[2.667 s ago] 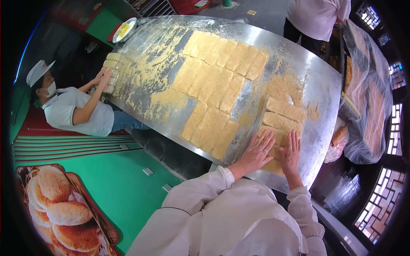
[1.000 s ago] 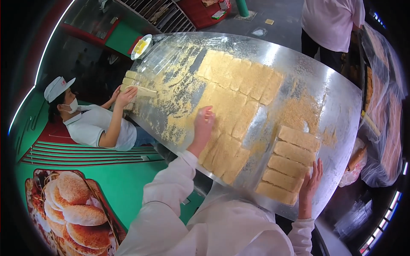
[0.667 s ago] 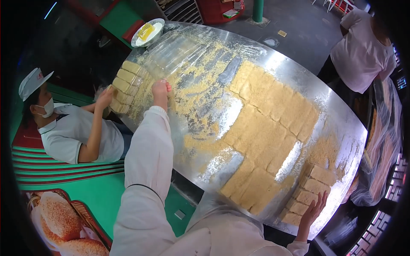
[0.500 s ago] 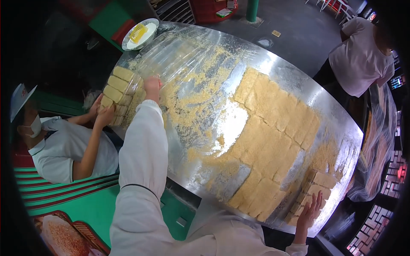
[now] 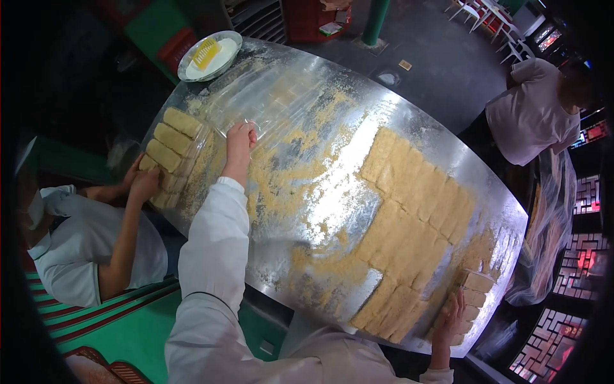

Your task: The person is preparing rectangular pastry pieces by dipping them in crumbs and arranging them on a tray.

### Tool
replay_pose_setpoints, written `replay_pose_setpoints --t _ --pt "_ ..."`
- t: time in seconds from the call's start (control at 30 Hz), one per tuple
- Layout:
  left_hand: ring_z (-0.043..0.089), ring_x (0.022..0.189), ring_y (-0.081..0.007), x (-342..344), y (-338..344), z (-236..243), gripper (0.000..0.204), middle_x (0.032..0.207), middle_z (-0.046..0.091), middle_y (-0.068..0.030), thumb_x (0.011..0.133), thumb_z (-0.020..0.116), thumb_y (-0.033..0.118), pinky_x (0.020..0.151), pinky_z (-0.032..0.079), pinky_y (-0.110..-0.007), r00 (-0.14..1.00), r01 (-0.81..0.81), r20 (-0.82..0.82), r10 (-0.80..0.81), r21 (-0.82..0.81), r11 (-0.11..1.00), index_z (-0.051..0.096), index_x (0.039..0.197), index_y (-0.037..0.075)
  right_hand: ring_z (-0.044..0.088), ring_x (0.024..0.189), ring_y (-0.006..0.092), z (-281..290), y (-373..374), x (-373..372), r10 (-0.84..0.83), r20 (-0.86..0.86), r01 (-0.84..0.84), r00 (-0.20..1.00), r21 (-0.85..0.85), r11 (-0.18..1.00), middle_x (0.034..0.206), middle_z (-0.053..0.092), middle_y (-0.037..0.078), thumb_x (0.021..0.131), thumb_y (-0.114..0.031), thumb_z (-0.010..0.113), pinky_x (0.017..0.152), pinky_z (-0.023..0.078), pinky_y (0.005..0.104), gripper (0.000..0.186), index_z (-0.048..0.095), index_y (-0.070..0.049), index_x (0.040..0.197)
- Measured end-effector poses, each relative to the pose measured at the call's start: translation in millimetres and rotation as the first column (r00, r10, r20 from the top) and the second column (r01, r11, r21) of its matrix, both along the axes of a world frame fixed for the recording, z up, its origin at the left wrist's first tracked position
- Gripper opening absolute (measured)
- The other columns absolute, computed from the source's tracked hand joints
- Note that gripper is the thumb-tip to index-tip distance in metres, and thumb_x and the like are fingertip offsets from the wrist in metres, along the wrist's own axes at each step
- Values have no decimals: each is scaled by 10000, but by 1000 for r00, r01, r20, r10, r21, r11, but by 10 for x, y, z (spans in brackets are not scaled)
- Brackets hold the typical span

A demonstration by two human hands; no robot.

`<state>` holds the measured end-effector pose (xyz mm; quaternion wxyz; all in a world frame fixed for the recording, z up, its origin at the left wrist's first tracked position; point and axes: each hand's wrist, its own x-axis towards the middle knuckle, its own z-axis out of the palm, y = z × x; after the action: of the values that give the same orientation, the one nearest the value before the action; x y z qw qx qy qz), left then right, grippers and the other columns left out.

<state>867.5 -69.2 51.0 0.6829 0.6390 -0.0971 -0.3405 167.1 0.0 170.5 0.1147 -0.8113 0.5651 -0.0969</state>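
With its fingers closed, my left hand [image 5: 239,147] grips the edge of a clear plastic sheet [image 5: 272,105] that lies crumpled over the far left of the metal table [image 5: 323,205]. Pale crumbs are strewn around it. At the right end, my right hand [image 5: 451,315] lies with extended fingers along the side of a row of pale yellow dough blocks [image 5: 474,297]. Between my hands spreads a broad slab of crumb-coated dough [image 5: 403,243], scored into rectangles.
On the left, a co-worker's hands [image 5: 142,179] touch another group of dough blocks [image 5: 173,142]. A bowl of white powder [image 5: 222,59] with a yellow scraper-like tool [image 5: 206,54] stands at the far left corner. Another person [image 5: 531,112] stands beyond the right edge.
My view has shifted slightly. My left hand still grips the plastic sheet. My right hand's fingers have drawn closer together beside the blocks. The co-worker's hands have moved slightly along their blocks.
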Motion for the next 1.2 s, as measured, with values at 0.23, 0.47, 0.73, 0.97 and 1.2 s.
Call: replay_pose_setpoints --t 0.23,0.47,0.73,0.97,1.2 --pt "534 591 -77 -2427 800 755 46 726 577 -19 966 564 67 534 431 -235 974 200 -69 -218 -202 959 586 975 28 663 977 175 122 -19 1169 -287 553 -58 782 523 850 1347 583 142 1055 -232 448 653 498 242 429 463 3 1414" --pt "610 683 -89 -4215 1568 872 80 776 595 -36 989 564 97 606 497 -240 830 553 -16 -557 -92 828 586 1009 23 529 656 65 390 -135 1364 -556 681 -45 476 651 758 998 671 77 1034 -183 504 523 365 188 374 434 -48 1376" --pt "642 896 -166 -4773 1183 1036 546 1113 649 -117 997 586 263 829 514 -320 720 427 -369 -588 -433 794 408 1439 -3 448 626 53 212 -83 -529 -348 579 150 737 362 920 780 615 4 968 -46 527 588 379 215 418 486 -40 1384" --pt "579 752 -131 -6263 906 741 535 899 606 -47 936 629 80 707 507 -301 576 814 64 -815 56 579 473 1448 88 538 628 111 -106 75 -2140 -391 375 304 841 271 913 707 609 47 909 8 580 616 453 280 551 457 -89 1437" --pt "556 706 -159 -7314 1086 245 620 802 590 -60 883 665 45 698 491 -310 550 692 291 -783 367 622 458 1465 104 625 663 326 -678 27 -3148 -226 183 179 957 242 954 789 642 150 908 -39 613 629 505 408 607 393 -91 1472"
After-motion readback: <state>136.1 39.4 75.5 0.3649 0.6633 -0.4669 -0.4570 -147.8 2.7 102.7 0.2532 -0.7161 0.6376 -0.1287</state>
